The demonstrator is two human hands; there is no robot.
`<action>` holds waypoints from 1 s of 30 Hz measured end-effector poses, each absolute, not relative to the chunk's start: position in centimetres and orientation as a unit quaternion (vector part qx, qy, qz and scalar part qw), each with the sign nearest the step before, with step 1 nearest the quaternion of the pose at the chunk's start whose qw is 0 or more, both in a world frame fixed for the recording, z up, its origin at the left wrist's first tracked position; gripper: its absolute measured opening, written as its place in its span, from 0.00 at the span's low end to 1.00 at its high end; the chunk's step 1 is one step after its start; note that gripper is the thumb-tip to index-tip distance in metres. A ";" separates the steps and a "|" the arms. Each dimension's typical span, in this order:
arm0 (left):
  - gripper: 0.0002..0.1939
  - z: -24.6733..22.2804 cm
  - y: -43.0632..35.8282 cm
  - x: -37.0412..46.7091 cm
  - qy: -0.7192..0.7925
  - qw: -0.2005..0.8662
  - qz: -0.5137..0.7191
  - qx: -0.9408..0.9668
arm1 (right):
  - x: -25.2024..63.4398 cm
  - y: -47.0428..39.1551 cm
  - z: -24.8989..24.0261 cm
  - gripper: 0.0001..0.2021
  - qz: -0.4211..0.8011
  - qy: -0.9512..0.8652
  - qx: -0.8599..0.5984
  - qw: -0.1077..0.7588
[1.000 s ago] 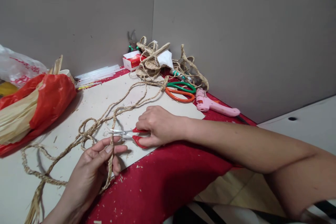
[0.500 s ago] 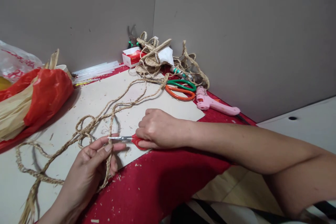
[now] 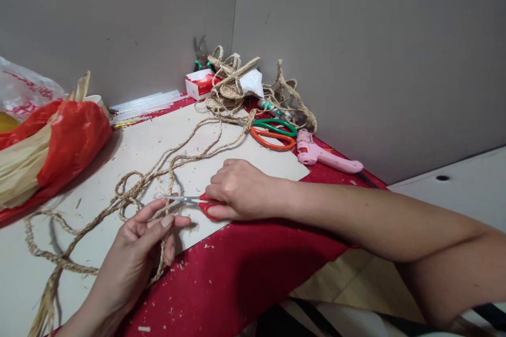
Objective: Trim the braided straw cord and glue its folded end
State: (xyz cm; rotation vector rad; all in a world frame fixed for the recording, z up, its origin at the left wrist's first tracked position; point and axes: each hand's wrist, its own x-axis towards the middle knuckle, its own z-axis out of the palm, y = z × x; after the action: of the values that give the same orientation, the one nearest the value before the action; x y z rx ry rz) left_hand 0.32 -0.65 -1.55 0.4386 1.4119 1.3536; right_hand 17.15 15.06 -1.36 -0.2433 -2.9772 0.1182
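Left hand [image 3: 136, 245]: pinching braided straw cord [image 3: 171, 181] between thumb and fingers, just on the near side of red-handled scissors [image 3: 188, 200]; remaining fingers loosely spread. Same near side of the scissors, lower down: red cloth [image 3: 205, 295] dotted with straw bits. Key relation: cord crossing at the scissors' blade end, long axis running near to far, roughly square to the blades; blades pointing left, tips reaching across the cord. Can't tell if lying over it or set around it. Right hand [image 3: 237, 189]: closed on the handles, at the right end of the scissors. Left hand nearer, directly on the cord; right hand only there by way of the blades. Left of the scissors: tangled braided loops [image 3: 135, 189] on white board [image 3: 134, 142], then red plastic bag [image 3: 79, 131] farther left. Beyond the scissors, to the right: green-and-orange-handled scissors [image 3: 276, 134], pink glue gun [image 3: 330, 160]. Farthest beyond: red-and-white box [image 3: 198, 87], heaped straw braid [image 3: 225, 97].
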 end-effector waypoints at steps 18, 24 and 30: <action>0.28 -1.4 -0.9 0.4 0.595 0.530 0.572 0.195 | 17.1 16.0 -1.3 0.15 0.077 -0.982 -0.149 0.089; 0.25 -1.5 -0.9 0.4 0.580 0.534 0.581 0.203 | 17.2 15.9 -1.0 0.15 0.089 -0.980 -0.129 0.121; 0.24 -1.7 -1.0 0.2 0.579 0.532 0.582 0.206 | 17.3 15.7 -0.9 0.15 0.104 -0.982 -0.141 0.076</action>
State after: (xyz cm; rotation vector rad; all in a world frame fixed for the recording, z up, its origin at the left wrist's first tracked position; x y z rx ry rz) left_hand 0.17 -1.01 -1.75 0.4915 1.3821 1.3878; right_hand 17.25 15.73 -0.90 -0.4221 -2.9428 0.3118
